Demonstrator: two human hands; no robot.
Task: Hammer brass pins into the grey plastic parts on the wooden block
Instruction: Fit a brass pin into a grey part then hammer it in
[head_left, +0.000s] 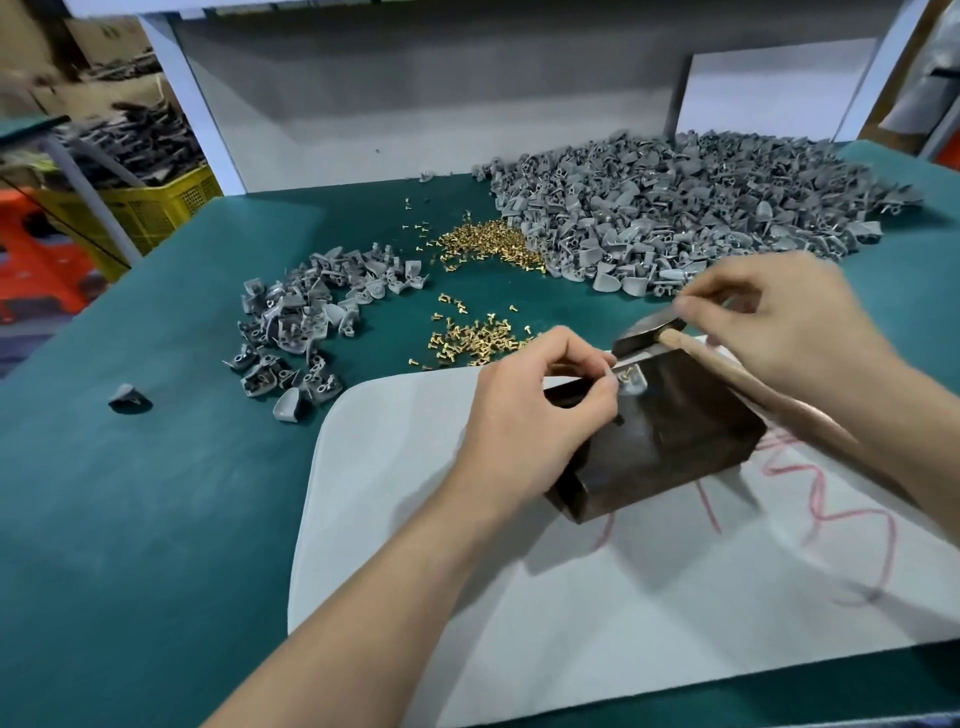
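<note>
Hammer (696, 356) lies with handle toward near-right, head toward brass pin (627, 371).

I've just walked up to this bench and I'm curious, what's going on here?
A person is fitting brass pins into grey plastic parts. The left hand pinches one grey part on the dark wooden block, with a brass pin in it. The right hand holds a hammer close to its head, poised right by that pin. On the green table behind lie loose pins, a large heap of grey parts and a smaller heap.
</note>
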